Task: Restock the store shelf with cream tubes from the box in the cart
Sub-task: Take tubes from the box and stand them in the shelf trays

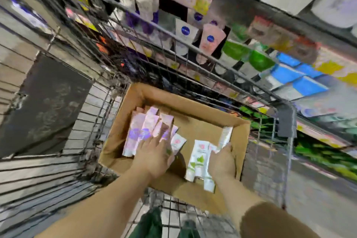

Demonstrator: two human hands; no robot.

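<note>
Here, pale, flower-printed cream tubes (pixel 148 131) lie in the box (pixel 202 110).

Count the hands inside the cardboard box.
2. The left hand lies on the pink and purple tubes at the box's left; the right hand is beside the green-leaf tubes at its right.
</note>
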